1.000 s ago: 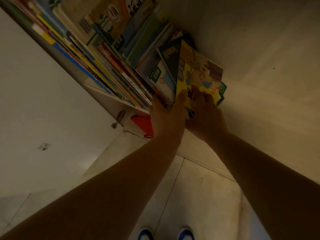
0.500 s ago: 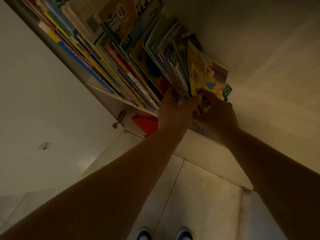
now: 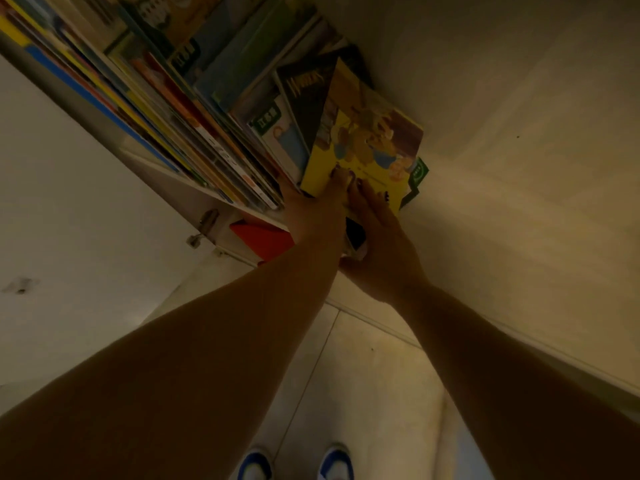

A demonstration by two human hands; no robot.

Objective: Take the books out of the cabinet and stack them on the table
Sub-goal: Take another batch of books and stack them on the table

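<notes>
A row of thin picture books point(image 3: 194, 109) stands on the cabinet shelf point(image 3: 162, 168), leaning to the right. At the right end is a yellow book with cartoon figures point(image 3: 367, 147), with a dark book point(image 3: 308, 98) just behind it. My left hand point(image 3: 315, 213) holds the lower edge of the yellow book, fingers reaching up onto its cover. My right hand point(image 3: 377, 244) lies against the cover's lower right, fingers stretched over it, thumb under the bundle. A green corner point(image 3: 419, 173) pokes out behind.
The open cabinet door point(image 3: 59, 216) is on the left with its hinge point(image 3: 204, 226). A red object point(image 3: 263, 240) sits on the shelf below. The cabinet's side wall point(image 3: 519, 168) rises on the right. My blue-and-white shoes point(image 3: 298, 462) stand on the tiled floor.
Half a second ago the end books were squeezed upright between both hands. Now the yellow book has tilted back with its cover facing me, and both hands sit lower on it.
</notes>
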